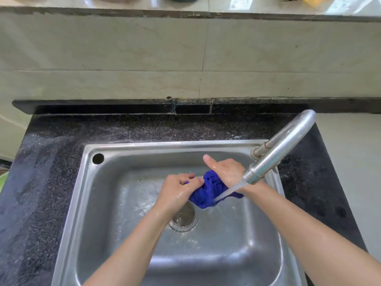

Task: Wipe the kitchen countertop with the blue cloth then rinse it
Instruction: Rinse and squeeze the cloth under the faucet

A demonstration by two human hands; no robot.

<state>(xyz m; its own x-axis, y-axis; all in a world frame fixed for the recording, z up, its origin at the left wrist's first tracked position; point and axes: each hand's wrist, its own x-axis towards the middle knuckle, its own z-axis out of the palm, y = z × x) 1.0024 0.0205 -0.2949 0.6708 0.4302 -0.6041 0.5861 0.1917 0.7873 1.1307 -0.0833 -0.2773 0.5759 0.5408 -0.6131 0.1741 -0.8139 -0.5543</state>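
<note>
Reaching in from the front edge of the worktop [51, 162], the left forearm [127, 244] and the right forearm [309, 223] are stretching out over the steel sink [123, 145], both glistening with water. They are meeting above the middle of the basin, a little toward its rear right corner. The left hand [179, 186] is gripping the left end of the blue cloth [208, 190], its fingers curling tightly round the bunched fabric. The right hand [224, 170] is clutching the other end from behind, its thumb sticking out straight toward the rear rim while the rest of its fingers are hiding behind the cloth. The cloth is hanging scrunched between the two hands, just behind and to the right of the round drain [183, 219]; whether it is touching the basin floor I cannot tell. A curved metal tap [288, 139] is rising from the sink's rear right corner and leaning in over the right wrist. A thin stream of water [231, 189] is running from its spout onto the right side of the cloth. Droplets are lying across the basin floor around the drain. A dark overflow hole [98, 158] is showing at the sink's rear left corner. Speckled dark stone is framing the sink on the left, rear and right, and pale wall tiles [123, 58] are rising behind the worktop's rear edge.
</note>
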